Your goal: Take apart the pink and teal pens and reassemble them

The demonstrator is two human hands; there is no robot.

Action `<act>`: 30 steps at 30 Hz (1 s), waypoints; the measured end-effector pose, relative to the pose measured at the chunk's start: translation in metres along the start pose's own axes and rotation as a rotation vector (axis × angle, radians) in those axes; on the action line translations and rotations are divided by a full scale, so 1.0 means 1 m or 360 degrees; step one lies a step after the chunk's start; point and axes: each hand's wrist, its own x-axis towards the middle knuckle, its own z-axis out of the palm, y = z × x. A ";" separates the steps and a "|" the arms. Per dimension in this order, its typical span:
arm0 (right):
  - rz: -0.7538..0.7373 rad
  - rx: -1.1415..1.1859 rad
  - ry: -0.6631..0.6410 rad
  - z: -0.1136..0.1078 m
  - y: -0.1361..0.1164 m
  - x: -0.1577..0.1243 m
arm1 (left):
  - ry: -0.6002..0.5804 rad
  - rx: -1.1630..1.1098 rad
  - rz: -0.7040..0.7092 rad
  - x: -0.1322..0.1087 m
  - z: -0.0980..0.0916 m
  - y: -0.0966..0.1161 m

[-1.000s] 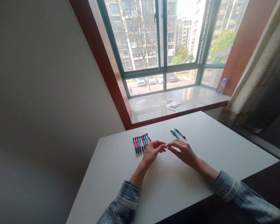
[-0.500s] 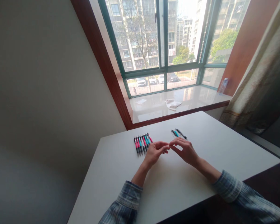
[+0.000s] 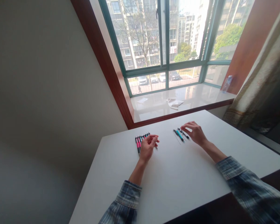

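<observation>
My left hand (image 3: pixel 147 146) hovers at the near end of a row of several pink, teal and black pens (image 3: pixel 141 139) lying side by side on the white table (image 3: pixel 168 183). Its fingers are curled, and a thin dark tip that looks like a pen pokes out beside them. My right hand (image 3: pixel 195 132) lies further right with its fingers stretched out, fingertips at a small group of pens (image 3: pixel 180 134), one teal and two dark. A thin pale rod (image 3: pixel 177 138) lies just left of that group.
The table stands against a wide window sill (image 3: pixel 200 99) holding a crumpled white cloth (image 3: pixel 174 103), a paper slip (image 3: pixel 142 100) and a plastic bottle (image 3: pixel 226 83). A curtain (image 3: pixel 259 84) hangs at the right. A plain wall is on the left.
My hands were pinched together at the table's middle. They have parted: the left went back left to the row of pens, the right reached forward to the small group.
</observation>
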 end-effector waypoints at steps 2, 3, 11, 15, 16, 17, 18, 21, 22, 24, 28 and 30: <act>-0.0064 0.0023 -0.0146 0.007 -0.006 -0.004 | 0.0012 0.0007 -0.0002 0.000 0.001 0.001; -0.0084 0.0028 -0.0205 0.009 -0.008 -0.006 | 0.0018 0.0012 -0.0002 0.000 0.001 0.001; -0.0089 -0.0020 -0.0311 0.011 -0.005 -0.008 | 0.0032 0.0014 -0.0001 0.000 0.002 0.003; -0.0087 -0.0028 -0.0326 0.013 -0.005 -0.009 | 0.0035 0.0029 -0.0005 -0.001 0.002 0.005; -0.0083 -0.0026 -0.0329 0.013 -0.005 -0.009 | 0.0040 0.0031 -0.0005 -0.001 0.002 0.006; -0.0078 -0.0023 -0.0331 0.013 -0.005 -0.009 | 0.0046 0.0032 -0.0003 -0.001 0.002 0.006; -0.0075 -0.0021 -0.0332 0.014 -0.005 -0.009 | 0.0048 0.0033 -0.0002 -0.001 0.002 0.007; -0.0077 -0.0021 -0.0320 0.013 -0.005 -0.008 | 0.0051 0.0035 -0.0001 0.000 0.001 0.007; -0.0076 -0.0024 -0.0309 0.012 -0.005 -0.007 | 0.0051 0.0036 0.0000 0.000 0.001 0.007; -0.0068 -0.0032 -0.0282 0.010 -0.007 -0.006 | 0.0059 0.0034 0.0006 0.000 0.000 0.008; -0.0080 -0.0052 -0.0237 0.006 -0.012 -0.004 | 0.0121 0.0034 0.0019 -0.001 -0.001 0.009; -0.0109 -0.0067 -0.0266 0.005 -0.015 -0.005 | 0.0157 0.0039 0.0024 -0.002 -0.002 0.010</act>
